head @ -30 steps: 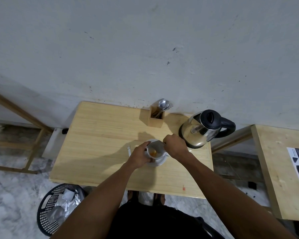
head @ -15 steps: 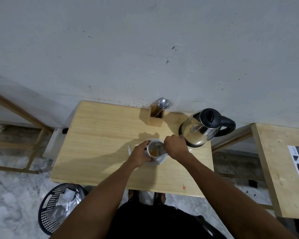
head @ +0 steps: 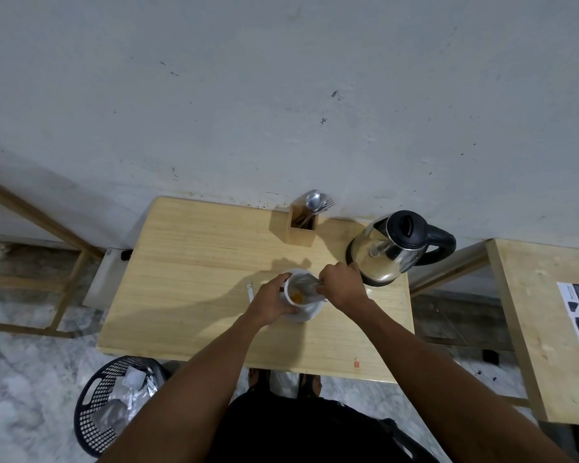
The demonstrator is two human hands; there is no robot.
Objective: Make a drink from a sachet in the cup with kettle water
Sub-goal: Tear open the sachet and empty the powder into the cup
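- White ceramic cup (head: pixel 300 292) stands on a white saucer (head: pixel 310 313), mid-worktop toward the near right; pale wooden worktop (head: pixel 194 262) set against a grey wall.
- Left hand (head: pixel 270 304) wrapped round the cup's left side, fingers curled on its wall, steadying it.
- Right hand (head: pixel 341 284) closed in a pinch on a silvery foil sachet (head: pixel 306 282) tipped over the cup mouth; the sachet is blurred, so whether it is emptied I cannot tell.
- Orange powder (head: pixel 296 296) lies in the cup bottom, looks dry; no water seen in it.
- Steel electric kettle with black lid and handle (head: pixel 393 248) sits at the far right corner, just beside the right hand, lid down, untouched.
- Wooden cutlery holder (head: pixel 301 227) with metal spoons at the far edge; none taken out.
- Small white strip (head: pixel 250 293) on the worktop left of the cup, probably the torn sachet top.
- Black mesh bin (head: pixel 114 402) on the floor below the near left corner, foil scraps inside.
- Judgement: sachet step nearly finished. Left: discard the sachet, pour kettle water, stir.
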